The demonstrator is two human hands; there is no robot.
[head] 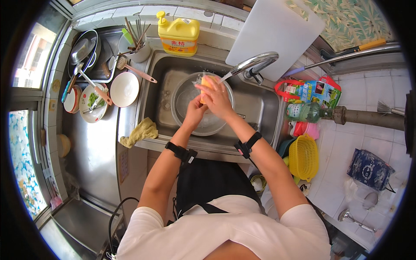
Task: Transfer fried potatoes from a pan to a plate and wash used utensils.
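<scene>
My left hand (195, 112) and my right hand (218, 100) are together around a yellow-orange object (208, 85), perhaps a sponge; the fingers partly hide it. Water from the curved chrome faucet (256, 61) runs onto it and splashes. Below my hands a round metal basin (175, 112) with water in it stands in the stainless steel sink (266, 107). A yellow cloth (141, 132) is draped at the sink's front left corner. Near the left rim lies a pink-handled scrub brush (139, 72).
Behind the sink stand a yellow detergent jug (179, 35) and a white cutting board (273, 32). To the left are a white bowl (124, 89), a plate with greens (85, 110) and a utensil holder (140, 53). A green plastic bottle (304, 112) and yellow basket (304, 157) are at right.
</scene>
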